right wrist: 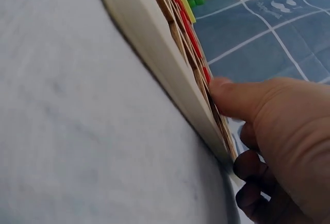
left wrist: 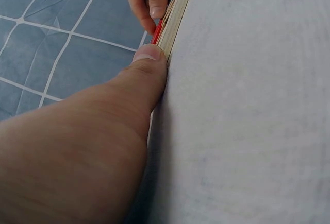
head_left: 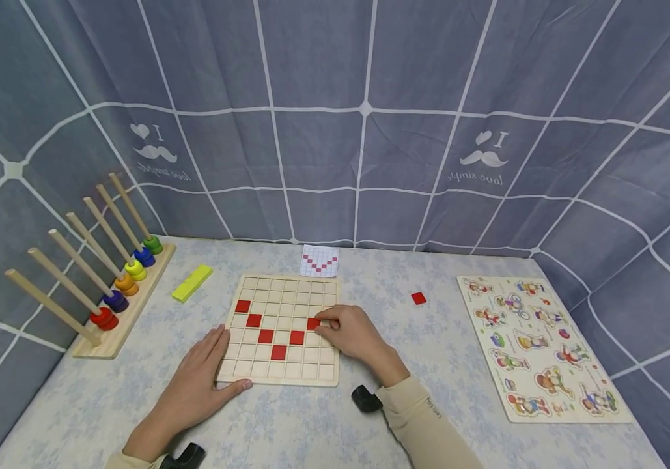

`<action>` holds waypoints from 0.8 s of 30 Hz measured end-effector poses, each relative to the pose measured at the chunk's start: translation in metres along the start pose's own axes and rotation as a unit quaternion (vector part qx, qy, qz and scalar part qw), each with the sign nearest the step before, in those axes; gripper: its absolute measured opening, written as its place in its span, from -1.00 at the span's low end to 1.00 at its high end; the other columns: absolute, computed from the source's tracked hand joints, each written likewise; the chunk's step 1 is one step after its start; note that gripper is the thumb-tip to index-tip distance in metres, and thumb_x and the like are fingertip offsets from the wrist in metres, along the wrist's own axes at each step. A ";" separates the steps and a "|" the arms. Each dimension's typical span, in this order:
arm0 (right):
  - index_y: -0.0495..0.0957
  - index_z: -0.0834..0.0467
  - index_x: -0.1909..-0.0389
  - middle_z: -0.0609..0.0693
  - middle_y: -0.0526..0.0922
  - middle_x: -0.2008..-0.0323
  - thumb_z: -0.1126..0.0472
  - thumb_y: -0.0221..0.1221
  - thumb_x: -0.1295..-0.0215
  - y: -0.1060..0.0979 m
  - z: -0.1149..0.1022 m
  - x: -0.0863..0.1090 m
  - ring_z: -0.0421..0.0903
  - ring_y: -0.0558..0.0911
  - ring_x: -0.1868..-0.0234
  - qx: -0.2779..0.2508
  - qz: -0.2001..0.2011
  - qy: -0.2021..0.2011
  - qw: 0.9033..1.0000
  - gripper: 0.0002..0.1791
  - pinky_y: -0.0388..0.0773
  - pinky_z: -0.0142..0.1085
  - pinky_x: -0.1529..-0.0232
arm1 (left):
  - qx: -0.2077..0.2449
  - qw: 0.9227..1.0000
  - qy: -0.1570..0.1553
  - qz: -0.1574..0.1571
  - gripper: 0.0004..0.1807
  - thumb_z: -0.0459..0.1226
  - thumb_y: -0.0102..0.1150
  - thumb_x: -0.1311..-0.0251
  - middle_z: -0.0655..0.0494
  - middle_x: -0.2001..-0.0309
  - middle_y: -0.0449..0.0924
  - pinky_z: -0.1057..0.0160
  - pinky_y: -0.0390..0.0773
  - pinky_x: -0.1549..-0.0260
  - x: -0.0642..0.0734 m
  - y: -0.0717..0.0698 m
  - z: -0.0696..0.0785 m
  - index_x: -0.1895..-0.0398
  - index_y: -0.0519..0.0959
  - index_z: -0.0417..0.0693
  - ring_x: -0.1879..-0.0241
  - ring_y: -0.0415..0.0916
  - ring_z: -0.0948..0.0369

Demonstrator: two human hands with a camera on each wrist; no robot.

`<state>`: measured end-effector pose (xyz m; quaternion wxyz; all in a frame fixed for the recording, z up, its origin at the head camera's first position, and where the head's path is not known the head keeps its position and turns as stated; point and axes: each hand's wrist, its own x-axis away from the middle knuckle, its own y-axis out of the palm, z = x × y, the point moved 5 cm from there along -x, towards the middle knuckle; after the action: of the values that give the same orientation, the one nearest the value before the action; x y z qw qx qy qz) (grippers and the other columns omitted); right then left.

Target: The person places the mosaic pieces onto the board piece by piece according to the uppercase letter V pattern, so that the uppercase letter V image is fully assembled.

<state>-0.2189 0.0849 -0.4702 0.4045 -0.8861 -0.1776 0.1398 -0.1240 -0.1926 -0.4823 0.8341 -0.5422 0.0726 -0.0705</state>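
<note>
A square wooden grid board (head_left: 247,371) lies on the table with several red square tiles in its cells, set in a V-like pattern. My right hand (head_left: 353,332) is over the board's right side, its thumb and forefinger pinching a red tile (head_left: 312,324) at a cell there. In the right wrist view the thumb (right wrist: 232,96) presses at the board's top, beside a bit of red. My left hand (head_left: 196,374) rests with straight fingers along the board's left edge. Its thumb (left wrist: 147,62) lies at the near edge, close to a red tile in the left wrist view.
Behind the board stands a small pattern card (head_left: 319,261) with a red V. One loose red tile (head_left: 418,298) lies to the right. A yellow bar (head_left: 191,283) and a peg stand (head_left: 129,312) with coloured rings are at left. A picture puzzle board (head_left: 522,339) lies far right.
</note>
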 end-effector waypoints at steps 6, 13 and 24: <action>0.69 0.07 -0.16 -0.17 0.42 0.61 0.08 0.39 -0.30 -0.026 0.025 0.004 -0.28 0.33 0.55 -0.027 0.045 0.025 0.998 -0.58 0.34 -0.41 0.42 | 0.000 1.000 0.002 0.003 0.24 0.39 0.25 -0.11 -0.31 -0.59 0.05 -0.34 0.14 -0.44 0.000 -0.001 0.001 -0.59 0.10 -0.31 -0.55 0.02 -0.29; 0.66 0.08 -0.22 -0.07 0.45 0.47 0.07 0.42 -0.27 -0.078 0.079 0.022 -0.17 0.31 0.48 -0.009 0.128 0.085 0.988 -0.50 0.33 -0.30 0.33 | -0.003 1.000 -0.012 -0.003 0.26 0.41 0.22 -0.11 -0.31 -0.60 0.02 -0.35 0.11 -0.45 0.001 -0.001 -0.002 -0.60 0.07 -0.30 -0.57 -0.01 -0.29; 0.66 0.19 -0.17 0.07 0.47 0.35 0.06 0.37 -0.30 -0.108 0.138 0.053 -0.06 0.36 0.40 0.076 0.182 0.171 0.965 -0.53 0.28 -0.27 0.34 | -0.008 1.000 -0.012 -0.006 0.27 0.44 0.19 -0.11 -0.28 -0.61 0.02 -0.33 0.11 -0.46 0.000 0.002 -0.003 -0.61 0.06 -0.27 -0.57 -0.01 -0.27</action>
<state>-0.2465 0.2653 -0.4805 0.4626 -0.8810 0.0694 0.0704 -0.1243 -0.1946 -0.4851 0.8303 -0.5499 0.0594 -0.0685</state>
